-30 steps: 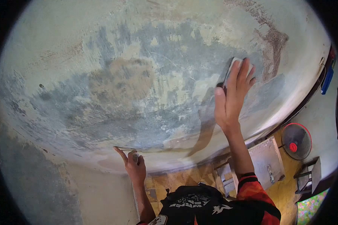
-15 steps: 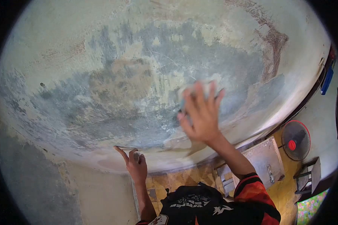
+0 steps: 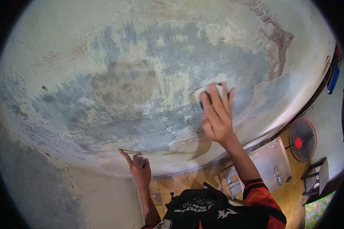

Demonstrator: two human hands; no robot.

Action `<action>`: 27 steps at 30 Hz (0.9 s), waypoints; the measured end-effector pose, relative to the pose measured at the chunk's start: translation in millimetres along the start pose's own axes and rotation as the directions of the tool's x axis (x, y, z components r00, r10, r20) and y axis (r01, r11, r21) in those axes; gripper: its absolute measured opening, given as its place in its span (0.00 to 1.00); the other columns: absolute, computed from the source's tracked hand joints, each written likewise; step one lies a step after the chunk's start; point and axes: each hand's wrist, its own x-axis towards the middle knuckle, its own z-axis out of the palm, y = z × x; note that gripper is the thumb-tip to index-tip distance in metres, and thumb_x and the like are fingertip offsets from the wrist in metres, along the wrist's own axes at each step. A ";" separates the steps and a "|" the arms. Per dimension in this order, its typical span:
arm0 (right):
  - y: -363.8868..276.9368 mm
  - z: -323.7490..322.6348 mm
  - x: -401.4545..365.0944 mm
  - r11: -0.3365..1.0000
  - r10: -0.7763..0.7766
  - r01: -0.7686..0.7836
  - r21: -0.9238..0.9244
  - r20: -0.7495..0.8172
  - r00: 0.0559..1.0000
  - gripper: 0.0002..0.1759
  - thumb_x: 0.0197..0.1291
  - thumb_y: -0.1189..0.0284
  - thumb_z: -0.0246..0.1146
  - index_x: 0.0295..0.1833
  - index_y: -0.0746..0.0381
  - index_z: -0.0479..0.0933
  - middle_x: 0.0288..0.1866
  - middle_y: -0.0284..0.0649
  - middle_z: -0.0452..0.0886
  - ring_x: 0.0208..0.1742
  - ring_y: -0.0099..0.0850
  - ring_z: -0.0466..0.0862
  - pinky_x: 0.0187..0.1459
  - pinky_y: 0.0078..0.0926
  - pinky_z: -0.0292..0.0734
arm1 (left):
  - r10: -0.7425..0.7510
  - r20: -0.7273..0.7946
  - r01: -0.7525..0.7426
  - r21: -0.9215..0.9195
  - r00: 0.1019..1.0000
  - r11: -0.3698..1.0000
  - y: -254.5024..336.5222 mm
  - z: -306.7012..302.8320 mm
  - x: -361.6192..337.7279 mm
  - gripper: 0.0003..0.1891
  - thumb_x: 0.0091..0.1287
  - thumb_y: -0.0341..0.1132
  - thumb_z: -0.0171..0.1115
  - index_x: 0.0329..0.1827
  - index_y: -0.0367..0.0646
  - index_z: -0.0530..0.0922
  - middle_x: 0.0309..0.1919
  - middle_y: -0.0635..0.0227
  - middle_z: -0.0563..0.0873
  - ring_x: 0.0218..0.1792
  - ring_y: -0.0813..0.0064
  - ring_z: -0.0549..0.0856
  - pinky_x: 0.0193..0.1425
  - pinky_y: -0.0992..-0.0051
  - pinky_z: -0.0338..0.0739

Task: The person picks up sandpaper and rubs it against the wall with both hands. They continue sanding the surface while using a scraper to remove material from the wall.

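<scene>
My right hand [image 3: 218, 118] presses a pale flat pad [image 3: 203, 91] with a dark lower edge against the patchy wall [image 3: 172, 49]. Its fingers lie over the pad, which is partly hidden beneath them. Lower down and to the left, my left hand [image 3: 140, 171] is near the bottom of the same wall area. The index finger there is stretched out to the wall surface, while the other fingers curl around a small whitish lump [image 3: 141, 158]. What that lump is I cannot tell. Blue-grey and tan worn areas spread across the wall around both hands.
A fan [image 3: 302, 140] with a red rim stands at the right, beside a worn pale table [image 3: 269, 164]. A dark chair [image 3: 316, 177] is farther right, above a floral cloth [image 3: 318, 212]. Yellowish tiles [image 3: 172, 185] cover the floor. Something blue [image 3: 333, 81] hangs at the far right.
My right hand has moved a little to the right along the wall with the pad, which now shows more clearly. My left hand stays almost in place.
</scene>
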 end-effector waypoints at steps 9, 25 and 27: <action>14.9 -8.5 26.5 0.998 0.050 -0.056 -0.021 -0.242 0.969 0.28 0.53 0.77 0.55 0.62 0.67 0.79 0.72 0.55 0.72 0.77 0.61 0.61 0.77 0.63 0.39 | 0.083 -0.016 -0.081 0.100 0.996 0.992 4.0 -0.3 0.7 0.16 0.58 0.19 0.66 0.50 0.38 0.79 0.80 0.43 0.46 0.49 0.52 0.88 0.34 0.69 0.83; 20.5 12.0 7.4 0.943 -0.317 0.288 -0.168 -0.182 0.931 0.15 0.58 0.80 0.64 0.51 0.64 0.85 0.56 0.43 0.86 0.66 0.42 0.80 0.77 0.59 0.48 | 0.074 -0.030 -0.071 0.080 0.997 0.994 -6.8 -0.4 0.8 0.15 0.57 0.19 0.66 0.48 0.36 0.79 0.81 0.44 0.46 0.53 0.51 0.86 0.34 0.67 0.83; 24.9 -4.6 14.7 0.989 -0.068 0.034 -0.145 -0.236 0.969 0.14 0.60 0.79 0.64 0.52 0.63 0.85 0.57 0.42 0.86 0.68 0.41 0.78 0.78 0.59 0.48 | 0.021 -0.010 -0.021 0.045 1.000 0.999 -2.8 0.2 -0.5 0.15 0.57 0.19 0.66 0.48 0.36 0.79 0.81 0.44 0.46 0.52 0.52 0.86 0.33 0.68 0.83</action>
